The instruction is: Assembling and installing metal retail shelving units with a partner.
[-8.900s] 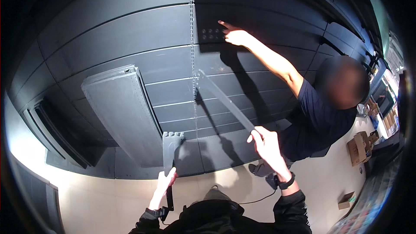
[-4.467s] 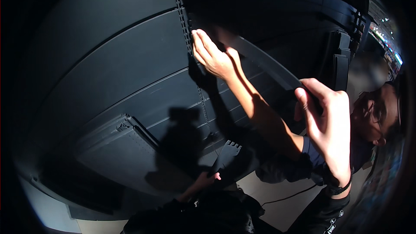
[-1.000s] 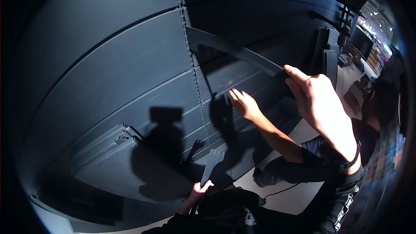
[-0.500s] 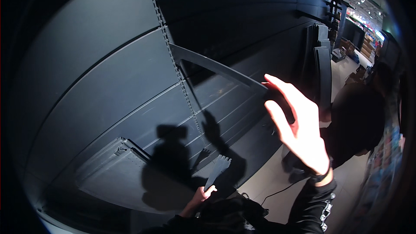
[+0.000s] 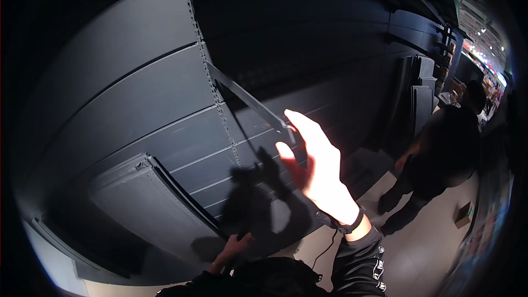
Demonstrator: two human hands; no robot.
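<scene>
A dark shelf bracket (image 5: 247, 99) juts from the slotted upright (image 5: 206, 71) on the grey back panels. My right hand (image 5: 319, 165) is at the bracket's outer end, thumb and fingers curved and well apart; at least one fingertip seems to touch it. The hand is brightly lit. Low in the view, my left hand (image 5: 235, 246) is closed, beside a stack of grey shelf boards (image 5: 148, 203). Shadow mostly hides the toothed shelf bracket that showed plainly in this hand in the earlier frame.
Grey panels (image 5: 137, 88) line the left side. Several more boards (image 5: 422, 99) stand upright at the far right. A person in dark clothes (image 5: 448, 143) bends over there, near a small box (image 5: 465, 214) on the pale floor. A black cable (image 5: 325, 250) hangs beside my right arm.
The view has shifted. My right hand is further left in the picture, still at the mounted bracket's end. My left hand is lower left, and its bracket has passed into shadow.
</scene>
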